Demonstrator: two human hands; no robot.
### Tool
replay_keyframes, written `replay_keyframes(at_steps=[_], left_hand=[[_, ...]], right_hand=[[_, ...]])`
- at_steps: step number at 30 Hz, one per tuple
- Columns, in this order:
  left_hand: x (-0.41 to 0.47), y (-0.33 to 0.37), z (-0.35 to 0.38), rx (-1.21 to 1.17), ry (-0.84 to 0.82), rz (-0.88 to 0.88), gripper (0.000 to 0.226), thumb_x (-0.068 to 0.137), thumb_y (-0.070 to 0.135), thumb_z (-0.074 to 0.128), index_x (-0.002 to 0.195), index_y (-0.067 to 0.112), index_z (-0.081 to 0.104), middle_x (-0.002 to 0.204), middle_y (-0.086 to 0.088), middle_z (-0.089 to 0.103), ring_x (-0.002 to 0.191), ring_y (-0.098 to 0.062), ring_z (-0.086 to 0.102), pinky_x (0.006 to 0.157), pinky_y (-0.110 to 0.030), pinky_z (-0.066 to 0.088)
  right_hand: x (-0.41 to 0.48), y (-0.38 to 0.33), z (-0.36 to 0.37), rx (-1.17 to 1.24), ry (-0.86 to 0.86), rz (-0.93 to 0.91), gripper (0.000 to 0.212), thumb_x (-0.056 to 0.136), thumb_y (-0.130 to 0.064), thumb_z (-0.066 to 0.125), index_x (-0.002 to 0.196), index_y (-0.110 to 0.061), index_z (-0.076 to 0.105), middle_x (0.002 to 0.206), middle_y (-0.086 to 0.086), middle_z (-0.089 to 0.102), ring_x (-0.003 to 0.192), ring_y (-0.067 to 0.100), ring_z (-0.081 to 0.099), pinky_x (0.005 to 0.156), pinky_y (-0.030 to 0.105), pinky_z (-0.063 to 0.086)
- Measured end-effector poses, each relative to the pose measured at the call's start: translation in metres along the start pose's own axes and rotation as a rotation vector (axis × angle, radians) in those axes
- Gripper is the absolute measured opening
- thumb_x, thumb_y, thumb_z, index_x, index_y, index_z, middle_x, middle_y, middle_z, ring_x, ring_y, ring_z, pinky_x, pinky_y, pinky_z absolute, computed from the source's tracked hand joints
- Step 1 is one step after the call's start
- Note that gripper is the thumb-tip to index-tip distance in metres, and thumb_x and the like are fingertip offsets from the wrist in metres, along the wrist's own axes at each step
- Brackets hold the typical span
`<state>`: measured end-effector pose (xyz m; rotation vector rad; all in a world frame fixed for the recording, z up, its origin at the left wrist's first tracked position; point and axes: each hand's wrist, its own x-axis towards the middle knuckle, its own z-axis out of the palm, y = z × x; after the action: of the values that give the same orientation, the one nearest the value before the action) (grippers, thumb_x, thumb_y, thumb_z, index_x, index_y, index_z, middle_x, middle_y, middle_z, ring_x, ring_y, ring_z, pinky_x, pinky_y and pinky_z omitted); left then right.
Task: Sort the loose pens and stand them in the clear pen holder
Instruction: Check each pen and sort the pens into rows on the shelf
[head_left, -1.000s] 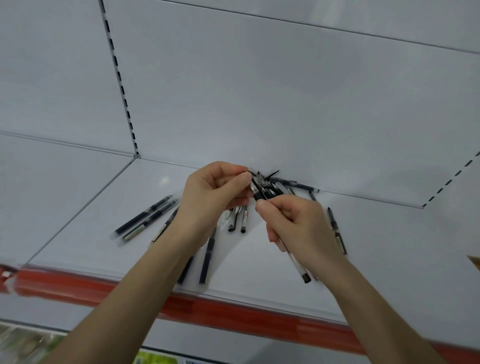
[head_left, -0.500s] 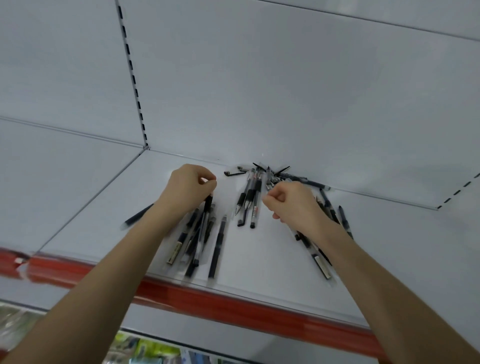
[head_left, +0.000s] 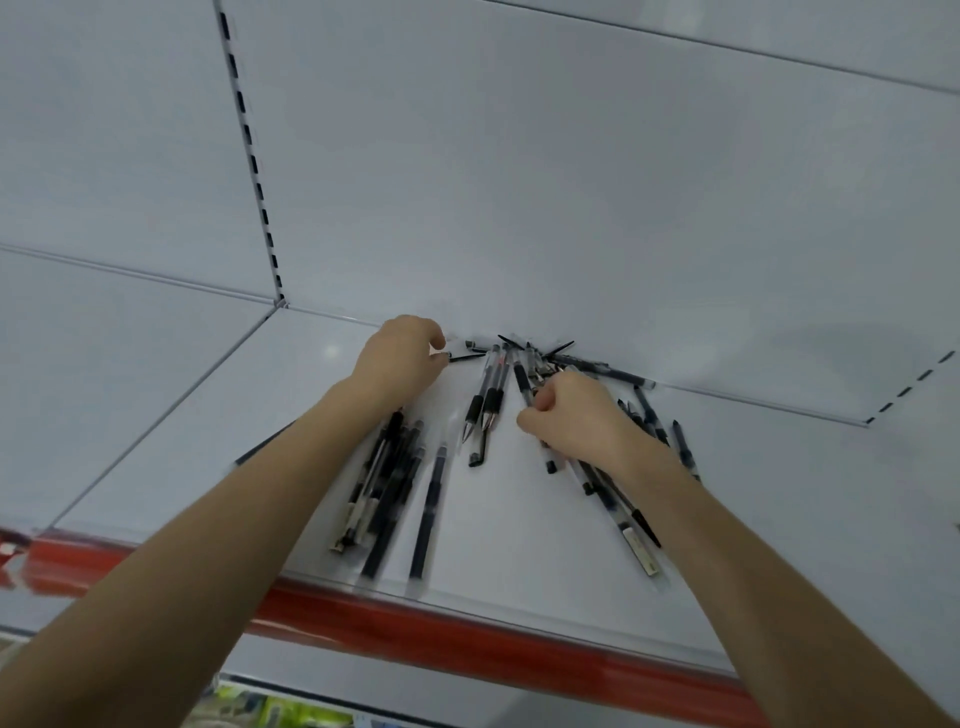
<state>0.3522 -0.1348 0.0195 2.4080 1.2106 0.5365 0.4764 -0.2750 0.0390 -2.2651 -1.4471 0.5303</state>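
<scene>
Several loose black and clear pens lie on the white shelf (head_left: 519, 545). One bundle (head_left: 384, 483) rests beside my left forearm, with a single pen (head_left: 428, 514) next to it. A pair with black grips (head_left: 488, 400) points toward me in the middle. My left hand (head_left: 400, 358) is near the back wall, its fingertips pinched on a small black pen part (head_left: 462, 357). My right hand (head_left: 571, 415) is a fist closed around a pen (head_left: 523, 384), above a fan of pens (head_left: 618, 509). No clear pen holder is in view.
More pens lie tangled along the back wall (head_left: 602, 366) and to the right of my wrist (head_left: 680, 447). The shelf's front edge carries a red strip (head_left: 441, 639). A slotted upright (head_left: 254, 171) runs up the back panel at left.
A second ago both hands held a bunch of pens together above the shelf. The hands have parted, pens now lie in groups, and my left hand has reached back toward the wall.
</scene>
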Motion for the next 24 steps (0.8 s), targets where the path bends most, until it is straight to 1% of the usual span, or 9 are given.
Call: replay_keyframes(at_steps=[2,3,5,9,14,18,20,23,24], left_hand=[[0.01,0.003,0.008,0.049,-0.031,0.008,0.032,0.091,0.02,0.051,0.119,0.005,0.056,0.122,-0.016,0.055,0.111,-0.03,0.051,0.09,-0.033,0.04],[0.014,0.005,0.011,0.075,-0.043,0.01,0.031,0.091,0.019,0.051,0.118,0.004,0.056,0.122,-0.017,0.054,0.111,-0.031,0.051,0.089,-0.033,0.04],[0.022,0.007,0.016,0.11,-0.055,0.015,0.029,0.09,0.017,0.05,0.113,0.001,0.058,0.119,-0.018,0.054,0.108,-0.033,0.052,0.086,-0.033,0.041],[0.028,0.008,0.014,0.12,-0.08,0.029,0.025,0.088,0.015,0.054,0.109,0.004,0.057,0.115,-0.016,0.056,0.106,-0.032,0.053,0.082,-0.031,0.04],[0.026,0.002,0.009,0.128,-0.115,0.053,0.023,0.088,0.013,0.053,0.108,0.007,0.06,0.115,-0.012,0.06,0.106,-0.028,0.054,0.084,-0.031,0.041],[0.017,-0.003,0.001,0.068,-0.147,0.043,0.022,0.086,0.015,0.057,0.106,0.007,0.062,0.112,-0.01,0.061,0.101,-0.024,0.055,0.083,-0.029,0.042],[0.008,-0.001,-0.006,-0.046,-0.116,0.072,0.019,0.085,0.015,0.06,0.102,0.009,0.063,0.105,-0.006,0.062,0.091,-0.017,0.054,0.077,-0.024,0.04],[-0.014,0.007,-0.02,-0.306,-0.035,0.136,0.007,0.083,0.014,0.064,0.086,0.02,0.061,0.086,0.003,0.062,0.081,-0.013,0.057,0.068,-0.017,0.043],[-0.022,0.01,-0.025,-0.382,-0.02,0.153,0.014,0.083,0.013,0.064,0.08,0.025,0.059,0.083,0.004,0.063,0.078,-0.013,0.058,0.068,-0.015,0.044]], right_hand=[[-0.008,0.007,-0.004,0.09,0.075,-0.01,0.024,0.084,-0.012,0.054,0.079,0.011,0.058,0.062,0.011,0.047,0.057,0.016,0.045,0.039,0.009,0.032],[-0.013,0.011,-0.007,0.118,0.106,-0.017,0.024,0.085,-0.014,0.054,0.084,0.009,0.059,0.064,0.009,0.05,0.061,0.017,0.046,0.043,0.006,0.034],[-0.024,0.018,-0.011,0.16,0.149,-0.03,0.017,0.087,-0.018,0.054,0.082,-0.003,0.06,0.064,0.002,0.055,0.055,0.012,0.046,0.046,0.006,0.036],[-0.038,0.027,-0.015,0.275,0.154,0.0,0.011,0.089,-0.018,0.051,0.079,-0.016,0.055,0.076,0.005,0.068,0.05,0.006,0.051,0.046,0.01,0.038],[-0.041,0.031,-0.019,0.338,0.214,0.005,0.01,0.09,-0.012,0.048,0.082,-0.014,0.054,0.061,-0.002,0.064,0.04,-0.002,0.049,0.041,0.01,0.037],[-0.041,0.027,-0.022,0.303,0.246,-0.051,0.012,0.089,-0.008,0.048,0.08,-0.012,0.055,0.06,0.007,0.058,0.04,-0.002,0.047,0.043,0.008,0.037],[-0.041,0.028,-0.026,0.299,0.256,-0.092,0.016,0.087,-0.006,0.05,0.077,-0.018,0.056,0.056,0.008,0.052,0.038,0.004,0.041,0.041,0.009,0.034],[-0.045,0.028,-0.033,0.324,0.287,-0.167,0.022,0.084,-0.007,0.054,0.074,-0.026,0.059,0.045,-0.005,0.044,0.04,0.007,0.035,0.042,0.011,0.033],[-0.048,0.027,-0.035,0.336,0.301,-0.194,0.022,0.084,-0.009,0.056,0.072,-0.027,0.06,0.043,-0.007,0.042,0.041,0.007,0.034,0.043,0.012,0.033]])
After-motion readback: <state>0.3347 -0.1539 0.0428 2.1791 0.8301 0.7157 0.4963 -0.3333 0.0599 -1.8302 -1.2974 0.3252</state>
